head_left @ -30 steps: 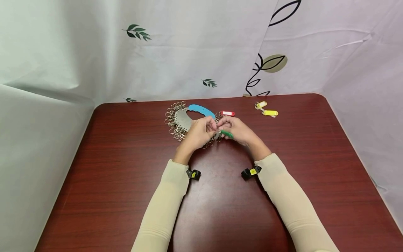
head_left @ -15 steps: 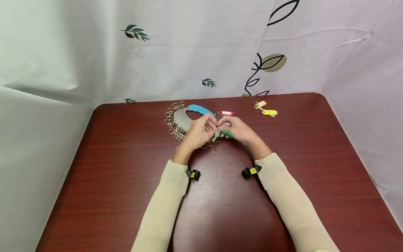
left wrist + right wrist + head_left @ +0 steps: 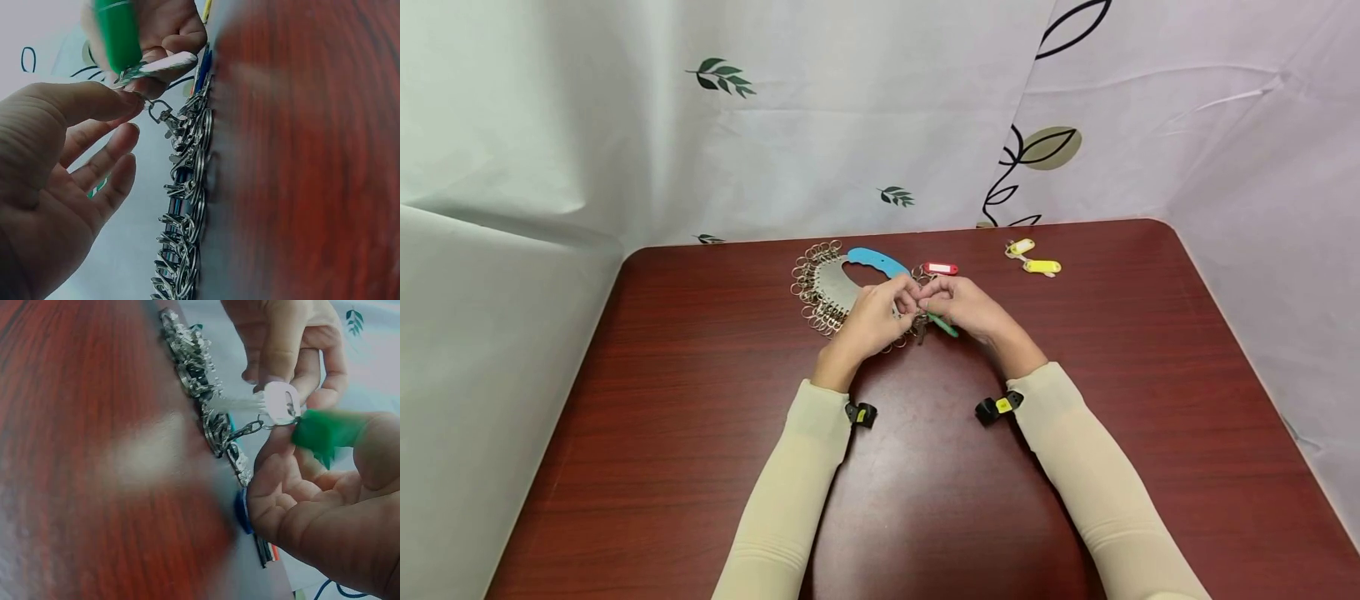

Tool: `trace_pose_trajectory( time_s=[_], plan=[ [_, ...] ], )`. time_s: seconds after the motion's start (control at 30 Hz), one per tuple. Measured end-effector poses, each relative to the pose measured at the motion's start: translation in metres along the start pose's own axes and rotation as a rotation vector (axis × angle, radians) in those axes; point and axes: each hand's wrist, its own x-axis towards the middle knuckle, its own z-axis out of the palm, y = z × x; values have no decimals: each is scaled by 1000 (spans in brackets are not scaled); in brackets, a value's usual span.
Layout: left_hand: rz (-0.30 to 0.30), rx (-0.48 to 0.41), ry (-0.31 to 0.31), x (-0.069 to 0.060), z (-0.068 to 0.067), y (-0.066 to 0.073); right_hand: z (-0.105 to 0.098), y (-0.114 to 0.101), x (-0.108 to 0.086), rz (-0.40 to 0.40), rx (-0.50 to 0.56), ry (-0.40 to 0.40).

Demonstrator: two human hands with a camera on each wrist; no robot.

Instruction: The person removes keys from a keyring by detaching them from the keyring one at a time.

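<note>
My left hand [image 3: 874, 317] and right hand [image 3: 972, 310] meet fingertip to fingertip over the right end of a fan-shaped metal key holder [image 3: 833, 283] with a blue handle. In the left wrist view, my left thumb and forefinger pinch a small metal ring [image 3: 149, 105] linked to one of the holder's clips. My right fingers grip a green key tag [image 3: 943, 324] at its ring end, and the tag slants down below the hand. A silver key [image 3: 282, 403] hangs on the tag's ring, between both hands. The fingers hide the exact join of the rings.
A red key tag [image 3: 940, 268] lies just behind my right hand. Two yellow key tags [image 3: 1042, 267] with keys lie at the back right of the brown table [image 3: 700, 467]. White curtains [image 3: 850, 125] enclose the table.
The green tag has swung lower and shows more below my right hand. The key hangs down where it lay nearer my left fingers. My fingertips have drawn closer together; the holder stays put.
</note>
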Motion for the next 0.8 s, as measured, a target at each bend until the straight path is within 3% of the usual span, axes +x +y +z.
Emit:
trace_pose_trajectory(
  time_s=[0.2,0.47,0.8],
  plan=[
    [-4,-20,12,1,2,1,2,-5,-3,-22,-41,-37],
    [-10,-18,19,1,2,0,9,-12,-7,-33,-278,-30],
    [-46,-36,63,1,1,1,16,-15,-12,-39,-556,124]
  ],
)
